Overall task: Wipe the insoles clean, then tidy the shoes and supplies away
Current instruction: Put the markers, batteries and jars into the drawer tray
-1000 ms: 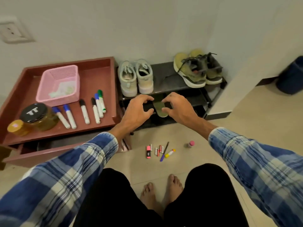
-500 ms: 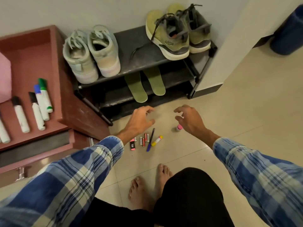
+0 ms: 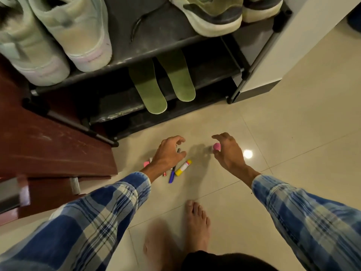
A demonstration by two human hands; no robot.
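The floor was pale glossy tile, with the person's bare feet nearest me. Just beyond them the left hand hovered, fingers loosely curled and holding nothing, over a blue pen and a yellow glue stick. At its three o'clock the right hand curved round a small pink-capped item; whether it gripped it I could not tell. At twelve o'clock, two green insoles lay side by side on the lower shelf of the black shoe rack, toes overhanging. Above them sat pale green sneakers and olive sneakers. A red-brown cabinet stood at nine.
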